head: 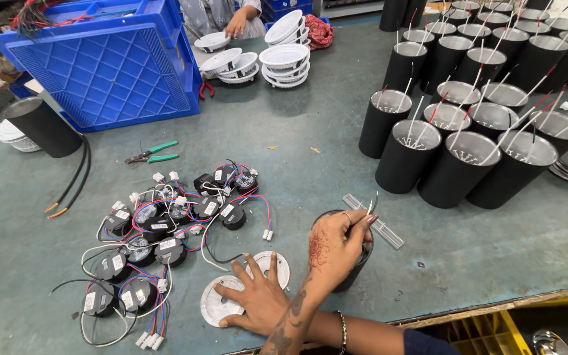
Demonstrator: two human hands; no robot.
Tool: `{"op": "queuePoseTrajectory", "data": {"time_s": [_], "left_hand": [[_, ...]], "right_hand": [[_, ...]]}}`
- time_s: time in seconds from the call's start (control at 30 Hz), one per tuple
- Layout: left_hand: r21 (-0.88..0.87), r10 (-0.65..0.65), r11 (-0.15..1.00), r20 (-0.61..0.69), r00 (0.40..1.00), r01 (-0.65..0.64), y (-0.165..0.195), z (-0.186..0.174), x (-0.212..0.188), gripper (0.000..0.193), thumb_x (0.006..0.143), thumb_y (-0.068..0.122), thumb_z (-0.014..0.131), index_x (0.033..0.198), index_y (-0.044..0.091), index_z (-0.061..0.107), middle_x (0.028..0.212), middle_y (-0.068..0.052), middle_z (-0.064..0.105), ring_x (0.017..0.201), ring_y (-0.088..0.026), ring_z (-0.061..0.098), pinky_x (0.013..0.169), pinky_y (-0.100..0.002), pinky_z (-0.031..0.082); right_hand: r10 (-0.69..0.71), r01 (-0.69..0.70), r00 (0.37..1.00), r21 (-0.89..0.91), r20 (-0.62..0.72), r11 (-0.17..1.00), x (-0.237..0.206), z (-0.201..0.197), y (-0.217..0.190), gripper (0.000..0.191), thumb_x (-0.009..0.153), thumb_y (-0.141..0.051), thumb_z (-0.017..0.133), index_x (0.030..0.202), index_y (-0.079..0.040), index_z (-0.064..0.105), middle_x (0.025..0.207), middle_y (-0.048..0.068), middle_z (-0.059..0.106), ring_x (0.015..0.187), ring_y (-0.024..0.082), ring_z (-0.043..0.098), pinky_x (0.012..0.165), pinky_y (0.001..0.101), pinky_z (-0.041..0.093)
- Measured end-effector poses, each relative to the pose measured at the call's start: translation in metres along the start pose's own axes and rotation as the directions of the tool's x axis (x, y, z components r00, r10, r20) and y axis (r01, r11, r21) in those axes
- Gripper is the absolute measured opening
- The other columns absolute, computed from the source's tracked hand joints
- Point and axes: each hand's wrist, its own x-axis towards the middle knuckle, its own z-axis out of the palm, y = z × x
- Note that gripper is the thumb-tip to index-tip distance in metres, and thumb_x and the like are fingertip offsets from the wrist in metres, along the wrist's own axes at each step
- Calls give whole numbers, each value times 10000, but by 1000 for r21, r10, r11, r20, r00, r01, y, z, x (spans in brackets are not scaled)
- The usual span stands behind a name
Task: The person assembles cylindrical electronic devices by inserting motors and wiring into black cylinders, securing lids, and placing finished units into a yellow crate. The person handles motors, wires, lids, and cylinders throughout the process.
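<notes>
My left hand (334, 244), marked with henna, reaches across my right arm and pinches thin wires (371, 204) sticking up from a black cylinder housing (356, 273), which it mostly hides. My right hand (256, 299) lies flat, fingers spread, on a round silver disc (213, 306) near the table's front edge. A second silver disc (272, 264) lies just beyond its fingers. A clear plastic strip (377, 223) lies right of the cylinder.
Several black driver units with red, blue and white wires (165, 236) lie at left. Many black cylinders with wires (468, 105) stand at right. A blue crate (110, 62), green-handled pliers (152, 154), stacked white rings (284, 56) and another person's hand (236, 25) are at the back.
</notes>
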Motion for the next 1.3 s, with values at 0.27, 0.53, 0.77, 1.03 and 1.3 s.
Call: {"op": "queuePoseTrajectory", "data": {"time_s": [0.27, 0.53, 0.77, 1.03, 1.3], "left_hand": [[-5, 1, 1000, -5, 1000, -1, -4, -4, 4, 250, 960, 258, 626, 797, 94, 720, 648, -20, 682, 597, -209, 660, 577, -360, 478], [81, 104, 992, -69, 992, -99, -10, 5, 9, 183, 964, 218, 631, 898, 92, 745, 705, -26, 700, 646, -244, 679, 597, -389, 499], [244, 238, 947, -94, 967, -210, -12, 14, 8, 122, 971, 171, 671, 965, 69, 738, 724, -58, 664, 620, -261, 655, 565, -384, 497], [333, 413, 852, 43, 910, -403, -28, 12, 23, 96, 969, 165, 693, 975, 70, 706, 756, -73, 637, 660, -298, 642, 555, -427, 472], [158, 408, 900, 25, 913, -407, -32, 6, 38, 102, 964, 148, 671, 1010, 66, 711, 761, -56, 648, 673, -275, 654, 598, -398, 499]], "right_hand": [[-5, 5, 1000, 70, 4, 998, -29, 4, 30, 525, 902, -483, 658, 1342, -197, 646, 1416, 203, 505, 1427, 407, 402, 1117, 810, 164], [-184, 181, 964, -36, -191, 983, -96, 11, 53, 475, 918, -376, 657, 1333, -145, 651, 1437, 219, 526, 1372, 441, 432, 1140, 676, 234], [-68, 76, 981, 41, -182, 996, -122, 36, 72, 435, 938, -260, 619, 1321, -53, 618, 1361, 223, 558, 1342, 426, 461, 1137, 580, 298], [-114, 112, 975, -20, -189, 994, -146, 13, 88, 543, 724, -167, 701, 1249, -48, 620, 1290, 148, 614, 1297, 351, 523, 1106, 534, 374], [-132, 133, 989, 14, -69, 991, -169, -99, 135, 330, 735, -55, 691, 1059, -112, 726, 1269, 19, 704, 1237, 287, 593, 1003, 432, 472]]}}
